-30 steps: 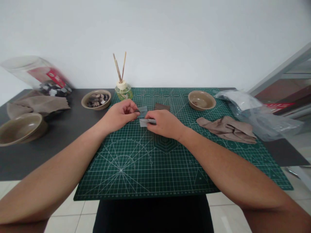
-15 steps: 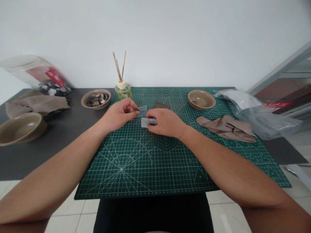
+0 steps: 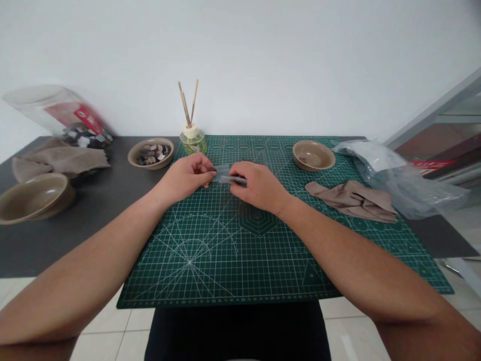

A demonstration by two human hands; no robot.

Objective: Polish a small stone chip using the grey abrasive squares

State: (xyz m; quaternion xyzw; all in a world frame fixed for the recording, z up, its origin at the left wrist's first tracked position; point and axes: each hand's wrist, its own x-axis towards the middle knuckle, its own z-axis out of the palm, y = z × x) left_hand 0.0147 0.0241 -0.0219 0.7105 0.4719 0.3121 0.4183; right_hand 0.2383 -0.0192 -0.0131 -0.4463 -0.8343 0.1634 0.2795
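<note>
Over the green cutting mat (image 3: 221,240), my left hand (image 3: 190,175) is closed in a pinch on a small dark piece (image 3: 213,170), whose kind is too small to make out. My right hand (image 3: 259,185), just to its right, is closed around a thin grey strip (image 3: 229,179) seen nearly edge-on, its left end sticking out past the fingers. Between the two hands a flat translucent bluish rectangle (image 3: 224,167) lies on the mat. A dark brown flat piece (image 3: 248,161) is mostly hidden behind my right hand.
A bowl (image 3: 131,156) of dark and tan pieces, a reed diffuser (image 3: 193,140) and another bowl (image 3: 313,164) stand farther back. At right lie a brown cloth (image 3: 353,200) and plastic bag (image 3: 408,185). Leftward are another cloth (image 3: 71,156), a bowl (image 3: 39,200) and a clear jar (image 3: 56,103).
My right hand has tilted the grey strip from showing its flat face to nearly edge-on and raised it slightly. The left hand keeps its pinch. The whole view has shifted slightly.
</note>
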